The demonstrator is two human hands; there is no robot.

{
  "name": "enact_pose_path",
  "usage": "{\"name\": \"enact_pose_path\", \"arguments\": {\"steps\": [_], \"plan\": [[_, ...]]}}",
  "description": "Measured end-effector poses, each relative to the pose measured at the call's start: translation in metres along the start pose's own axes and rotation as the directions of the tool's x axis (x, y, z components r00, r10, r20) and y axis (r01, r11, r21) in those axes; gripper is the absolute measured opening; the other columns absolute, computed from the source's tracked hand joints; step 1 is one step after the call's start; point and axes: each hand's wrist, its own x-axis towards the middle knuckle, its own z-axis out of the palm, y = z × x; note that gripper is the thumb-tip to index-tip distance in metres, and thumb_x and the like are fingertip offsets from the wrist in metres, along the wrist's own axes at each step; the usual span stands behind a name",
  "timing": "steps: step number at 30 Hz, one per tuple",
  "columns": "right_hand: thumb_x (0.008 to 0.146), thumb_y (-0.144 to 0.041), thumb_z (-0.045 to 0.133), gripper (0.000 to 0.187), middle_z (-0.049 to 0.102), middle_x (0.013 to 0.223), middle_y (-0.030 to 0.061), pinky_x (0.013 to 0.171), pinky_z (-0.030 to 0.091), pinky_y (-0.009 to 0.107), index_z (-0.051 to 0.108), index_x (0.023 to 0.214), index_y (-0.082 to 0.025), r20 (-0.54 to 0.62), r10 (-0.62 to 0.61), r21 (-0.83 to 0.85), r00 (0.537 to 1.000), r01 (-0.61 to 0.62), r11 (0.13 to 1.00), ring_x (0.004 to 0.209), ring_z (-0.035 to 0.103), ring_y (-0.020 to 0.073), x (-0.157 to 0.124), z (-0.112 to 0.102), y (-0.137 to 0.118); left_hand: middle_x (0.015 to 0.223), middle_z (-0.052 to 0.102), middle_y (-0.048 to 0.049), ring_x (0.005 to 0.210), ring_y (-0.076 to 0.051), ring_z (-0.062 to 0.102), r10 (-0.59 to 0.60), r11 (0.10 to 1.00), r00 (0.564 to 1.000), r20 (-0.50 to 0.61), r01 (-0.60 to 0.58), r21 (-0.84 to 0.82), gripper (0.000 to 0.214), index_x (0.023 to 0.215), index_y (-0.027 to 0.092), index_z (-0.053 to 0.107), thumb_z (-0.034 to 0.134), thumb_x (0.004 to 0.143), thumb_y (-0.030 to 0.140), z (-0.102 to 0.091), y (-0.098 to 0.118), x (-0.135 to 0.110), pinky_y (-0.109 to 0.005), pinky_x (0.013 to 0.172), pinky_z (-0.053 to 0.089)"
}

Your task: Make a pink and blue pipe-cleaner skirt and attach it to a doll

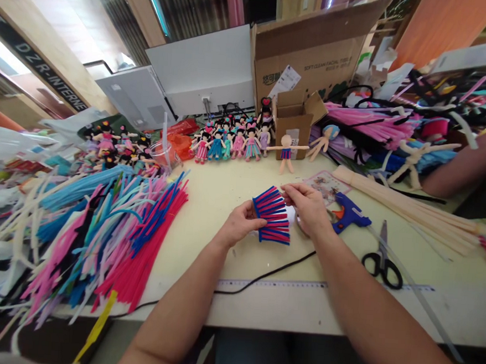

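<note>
Pale-yellow bench (209,193) is heaped, frame left, with multicoloured fuzzy stems (115,217); blue-and-red fringe (274,215) is pinched by left hand (240,223); hold of right hand (308,206) unclear.

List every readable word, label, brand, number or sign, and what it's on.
"DZR-INTERNE": dark sign strip, upper left; letters before it are cut off.
"SOFT CLEAN FACIAL": large cardboard box; next characters unclear.
"悠可": same box, left; following character unclear.
Too small or blurred: white label on that box, label on the small box, ruler numbers.
</note>
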Motion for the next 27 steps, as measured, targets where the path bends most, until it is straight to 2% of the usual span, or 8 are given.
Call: {"name": "enact_pose_path", "arguments": {"steps": [4, 7, 12, 14, 19, 21, 24, 27], "plan": [[0.067, -0.042, 0.072, 0.029, 0.069, 0.076, 0.0018, 0.063, 0.047, 0.026, 0.074, 0.084, -0.018, 0.071, 0.008, -0.027, 0.997, -0.006, 1.000, 0.066, 0.060, 0.0132, -0.003, 0.004, 0.000, 0.103, 0.068, -0.0086, 0.092, -0.022, 0.064, -0.047, 0.998, 0.999, 0.024, 0.046, 0.049, 0.051, 0.104, 0.013, 0.060, 0.081, 0.058, 0.025, 0.001, 0.000, -0.001, -0.036, 0.084, 0.050], [0.066, -0.041, 0.073, 0.025, 0.068, 0.070, 0.0004, 0.059, 0.045, 0.025, 0.073, 0.076, -0.018, 0.116, -0.018, -0.115, 0.993, 0.032, 0.993, 0.062, 0.057, 0.0126, -0.003, 0.005, 0.000, 0.097, 0.069, -0.0074, 0.086, -0.021, 0.065, -0.072, 0.993, 0.997, 0.022, 0.070, 0.094, 0.047, 0.099, 0.013, 0.061, 0.081, 0.058, 0.026, 0.002, 0.000, -0.002, -0.034, 0.077, 0.051], [0.062, -0.037, 0.075, 0.023, 0.061, 0.057, -0.0019, 0.047, 0.040, 0.022, 0.069, 0.070, -0.017, -0.086, 0.007, -0.018, 0.996, -0.009, 1.000, 0.048, 0.050, 0.0085, 0.006, -0.008, -0.004, 0.097, 0.069, -0.0076, 0.086, -0.021, 0.065, -0.071, 0.995, 0.997, 0.036, 0.068, 0.078, 0.046, 0.101, 0.015, 0.063, 0.079, 0.060, 0.028, 0.002, 0.000, -0.002, -0.033, 0.074, 0.051], [0.061, -0.037, 0.076, 0.024, 0.062, 0.058, -0.0014, 0.047, 0.041, 0.021, 0.069, 0.072, -0.017, -0.109, 0.019, 0.012, 0.994, -0.018, 1.000, 0.048, 0.050, 0.0079, 0.007, -0.011, -0.006, 0.101, 0.068, -0.0084, 0.089, -0.022, 0.065, -0.060, 0.997, 0.998, 0.024, 0.059, 0.045, 0.049, 0.105, 0.016, 0.062, 0.080, 0.060, 0.028, 0.001, 0.001, -0.002, -0.033, 0.074, 0.052], [0.063, -0.041, 0.074, 0.027, 0.068, 0.067, 0.0016, 0.058, 0.050, 0.025, 0.072, 0.076, -0.017, 0.134, 0.063, -0.053, 0.989, -0.057, 0.997, 0.060, 0.060, 0.0125, -0.001, -0.002, -0.003, 0.097, 0.070, -0.0090, 0.084, -0.023, 0.066, -0.046, 0.998, 0.995, -0.090, 0.050, 0.037, 0.052, 0.103, 0.015, 0.062, 0.082, 0.057, 0.028, -0.003, 0.003, 0.000, -0.033, 0.070, 0.052], [0.062, -0.039, 0.075, 0.024, 0.066, 0.063, 0.0002, 0.055, 0.048, 0.024, 0.071, 0.074, -0.018, 0.120, 0.045, -0.078, 0.992, -0.036, 0.996, 0.056, 0.057, 0.0110, -0.002, -0.001, -0.002, 0.098, 0.069, -0.0097, 0.084, -0.024, 0.066, -0.041, 0.998, 0.991, -0.130, 0.046, 0.033, 0.053, 0.105, 0.015, 0.061, 0.081, 0.058, 0.028, -0.006, 0.004, 0.001, -0.034, 0.068, 0.052], [0.063, -0.037, 0.074, 0.022, 0.061, 0.058, -0.0018, 0.046, 0.042, 0.021, 0.070, 0.072, -0.018, 0.022, 0.036, -0.082, 0.999, -0.034, 0.996, 0.048, 0.050, 0.0077, 0.000, -0.005, -0.003, 0.099, 0.069, -0.0103, 0.085, -0.024, 0.066, -0.002, 1.000, 0.979, -0.204, 0.001, -0.006, 0.053, 0.107, 0.015, 0.058, 0.080, 0.060, 0.029, -0.012, 0.003, 0.004, -0.035, 0.069, 0.053], [0.063, -0.039, 0.074, 0.024, 0.062, 0.059, -0.0001, 0.047, 0.044, 0.021, 0.070, 0.072, -0.016, 0.094, 0.115, -0.145, 0.989, -0.101, 0.984, 0.050, 0.053, 0.0085, -0.001, -0.006, -0.004, 0.096, 0.070, -0.0094, 0.082, -0.023, 0.067, 0.028, 0.999, 0.957, -0.288, -0.038, -0.029, 0.052, 0.105, 0.016, 0.058, 0.080, 0.061, 0.031, -0.018, 0.002, 0.007, -0.035, 0.068, 0.054]]}}
